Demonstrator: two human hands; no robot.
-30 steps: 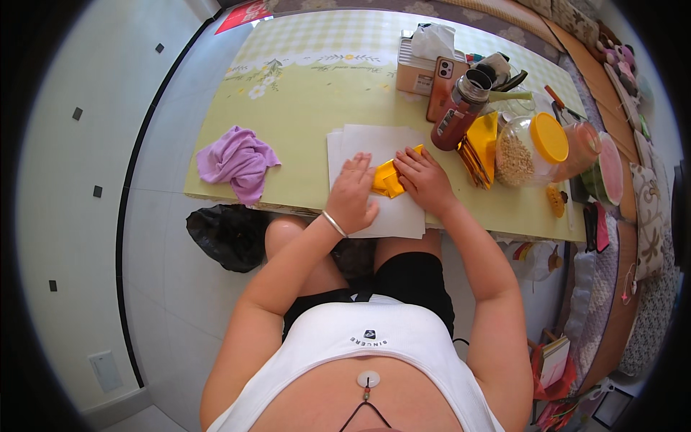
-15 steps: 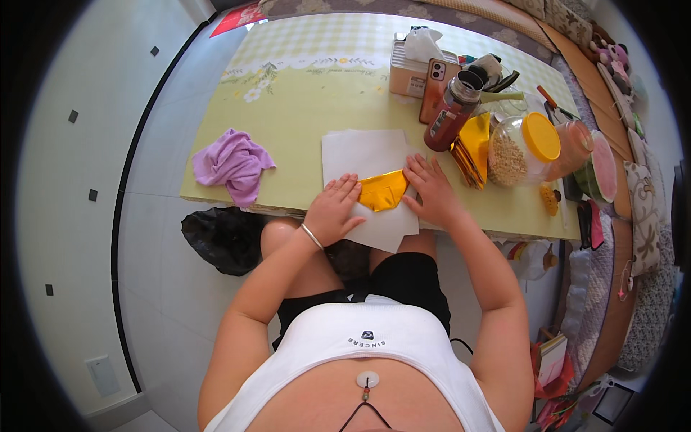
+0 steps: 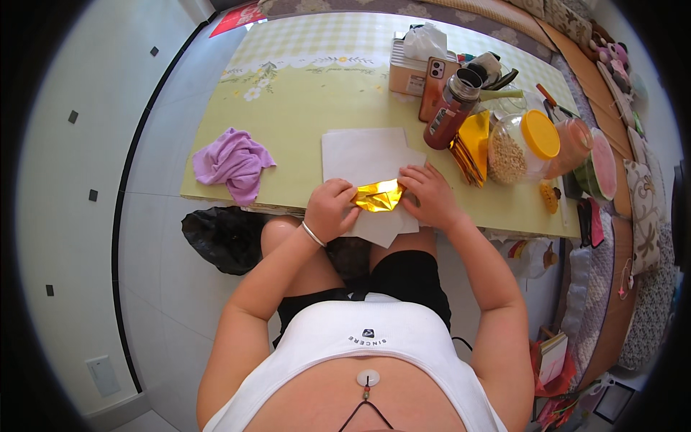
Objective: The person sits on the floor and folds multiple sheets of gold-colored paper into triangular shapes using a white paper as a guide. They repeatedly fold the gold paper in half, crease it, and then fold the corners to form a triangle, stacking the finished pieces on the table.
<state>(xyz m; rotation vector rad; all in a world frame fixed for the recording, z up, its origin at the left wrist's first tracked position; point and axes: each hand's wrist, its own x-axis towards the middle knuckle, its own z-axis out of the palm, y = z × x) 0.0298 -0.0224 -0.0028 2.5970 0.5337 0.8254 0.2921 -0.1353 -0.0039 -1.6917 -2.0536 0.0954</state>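
Note:
A folded piece of shiny gold foil paper (image 3: 379,196) is held between my two hands, over white paper sheets (image 3: 360,151) at the table's near edge. My left hand (image 3: 332,209) pinches its left end between thumb and fingers. At the other end, my right hand (image 3: 430,196) grips the right corner with bent fingers. The foil's middle is creased and catches the light. Part of the lower white sheet sticks out past the table edge above my lap.
A purple cloth (image 3: 232,164) lies to the left. On the right stand a dark red bottle (image 3: 452,111), a phone (image 3: 434,90), a tissue box (image 3: 409,72), folded gold foil pieces (image 3: 472,151), a yellow-lidded jar (image 3: 509,155) and a cut watermelon (image 3: 601,169). A black bag (image 3: 223,240) hangs below the table's left edge.
Both hands were lying flat on the foil's ends; now their fingers are bent and pinch it. The foil has become narrower and more creased.

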